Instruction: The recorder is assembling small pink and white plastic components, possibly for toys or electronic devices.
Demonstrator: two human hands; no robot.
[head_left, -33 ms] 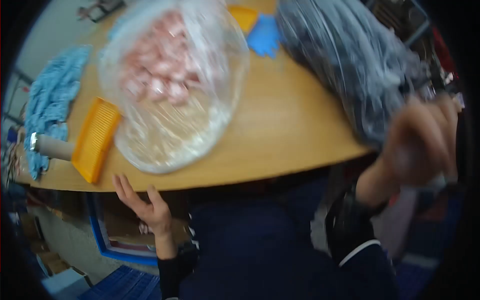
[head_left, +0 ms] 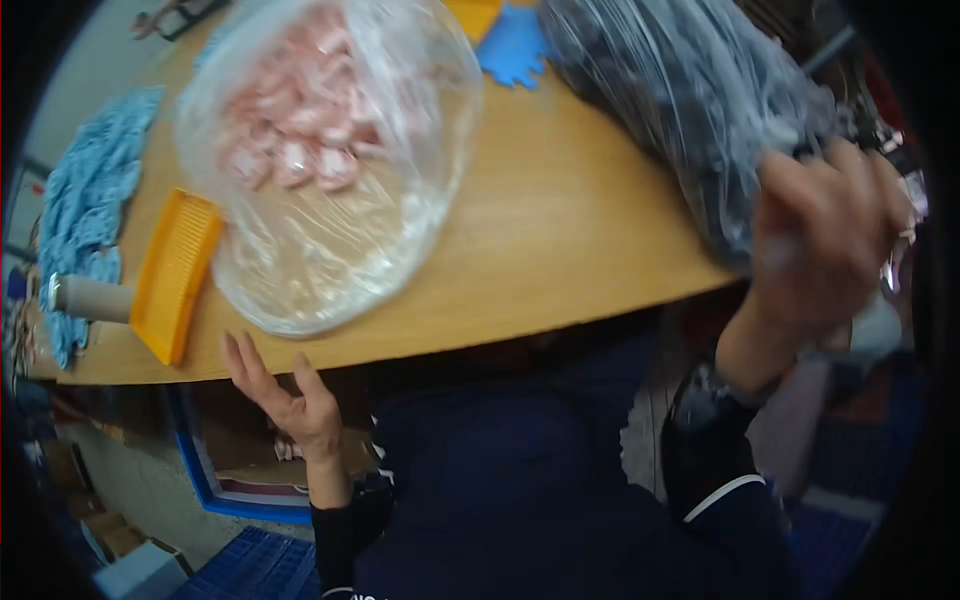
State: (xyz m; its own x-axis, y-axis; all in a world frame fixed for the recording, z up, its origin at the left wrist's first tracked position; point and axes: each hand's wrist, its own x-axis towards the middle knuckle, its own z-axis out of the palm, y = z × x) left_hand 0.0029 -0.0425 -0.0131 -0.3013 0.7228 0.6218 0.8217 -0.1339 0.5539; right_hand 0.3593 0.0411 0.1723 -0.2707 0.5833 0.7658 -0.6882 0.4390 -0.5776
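My left hand (head_left: 290,400) hovers palm up by the front edge of the table, fingers apart, holding nothing. Closest to it are a clear plastic bag (head_left: 330,290) with many small pink pieces (head_left: 300,110) inside and a ribbed yellow tray (head_left: 178,275). My right hand (head_left: 825,225) is raised at the right, beside the lower end of a large bag (head_left: 670,110) of translucent plastic with dark contents. Its fingers are curled inward and somewhat blurred; what they hold, if anything, is hidden.
The wooden table (head_left: 560,230) curves along my front. On it lie a light blue cloth (head_left: 95,190), a grey cylinder (head_left: 95,298), a blue glove-like piece (head_left: 513,48) and another yellow tray (head_left: 470,15). Below stand a blue-framed box (head_left: 205,490) and a blue crate (head_left: 255,568).
My right hand has risen slightly, and its fingers are curled where they were smeared before. The view has shifted a little, moving the table things up and left. My left hand has hardly moved.
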